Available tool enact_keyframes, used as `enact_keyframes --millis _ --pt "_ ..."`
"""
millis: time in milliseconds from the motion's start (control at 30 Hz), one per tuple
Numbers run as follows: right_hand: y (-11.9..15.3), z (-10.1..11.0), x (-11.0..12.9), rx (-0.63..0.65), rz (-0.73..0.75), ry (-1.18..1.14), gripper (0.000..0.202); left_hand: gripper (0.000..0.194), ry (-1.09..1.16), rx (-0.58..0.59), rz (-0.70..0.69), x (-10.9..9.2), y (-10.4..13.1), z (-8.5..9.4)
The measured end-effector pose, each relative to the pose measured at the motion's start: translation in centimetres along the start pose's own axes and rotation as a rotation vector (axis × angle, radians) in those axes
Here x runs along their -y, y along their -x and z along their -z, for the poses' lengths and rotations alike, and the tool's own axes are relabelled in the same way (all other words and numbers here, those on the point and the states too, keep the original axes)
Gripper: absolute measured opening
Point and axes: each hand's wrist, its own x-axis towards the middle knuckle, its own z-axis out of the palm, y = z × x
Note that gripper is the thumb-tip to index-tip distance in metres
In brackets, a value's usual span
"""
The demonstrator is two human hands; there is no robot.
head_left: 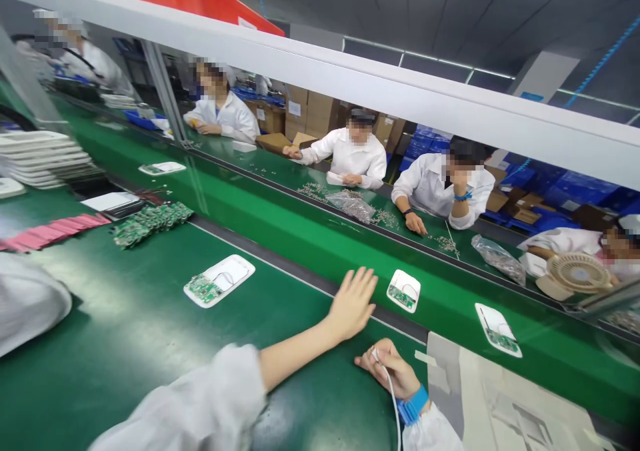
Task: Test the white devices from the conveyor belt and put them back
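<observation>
My left hand [351, 306] reaches over the dark edge strip beside the green conveyor belt, palm down, fingers stretched out with nothing in them. The nearest thing to it is a white casing with a green circuit board [404, 292] lying on the belt. Below and to the right, my right hand [393, 366] pinches the end of a white cable [393, 398], which hangs down past a blue wrist strap [413, 405]. On the green table, to the left of my hands, lies another white casing with a circuit board and a thin wire [220, 281].
Circuit boards [150, 223] are heaped at left near pink strips [55, 231] and stacked white casings [43, 158]. Another casing [499, 330] rides the belt [300, 238] at right. Beige sheets [500, 398] cover the right side. Several co-workers sit beyond, near a fan [577, 271].
</observation>
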Motion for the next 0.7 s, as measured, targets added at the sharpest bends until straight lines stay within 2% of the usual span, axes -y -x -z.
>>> enact_keyframes --millis 100,133,200,267,300,333,400,567,633,700 --pt "-0.3 -0.1 -0.2 -0.043 0.002 -0.062 0.018 0.042 -0.162 -0.193 0.143 6.1 6.9 7.7" --pt "-0.3 -0.1 -0.3 -0.043 -0.004 -0.071 0.018 0.038 -0.259 -0.227 0.19 8.5 9.7 10.1" --pt "-0.4 0.0 -0.4 -0.034 -0.019 -0.075 0.017 0.029 -0.517 -0.391 0.282 12.9 15.1 14.1" --pt "-0.4 0.1 -0.5 -0.034 -0.028 -0.087 0.016 0.024 -0.71 -0.318 0.322 15.9 19.4 16.9" --pt "-0.3 0.2 -0.5 -0.037 -0.03 -0.097 0.016 0.022 -0.758 -0.264 0.314 16.7 20.8 17.9" --pt "-0.3 0.2 -0.5 -0.04 -0.033 -0.106 0.015 0.022 -0.791 -0.214 0.314 17.1 21.6 18.5" --pt "-0.2 0.1 -0.5 -0.047 -0.033 -0.112 0.014 0.028 -0.809 -0.123 0.318 17.0 21.6 18.8" --pt "-0.1 -0.4 -0.1 -0.065 -0.003 -0.09 0.019 0.055 -0.687 0.117 0.357 14.8 18.7 18.1" --pt "-0.1 -0.5 0.0 -0.063 -0.001 -0.083 0.022 0.067 -0.636 0.182 0.383 13.4 19.1 17.9" --pt "-0.2 -0.5 0.0 -0.056 -0.007 -0.08 0.022 0.078 -0.58 0.243 0.369 11.2 20.9 17.8"
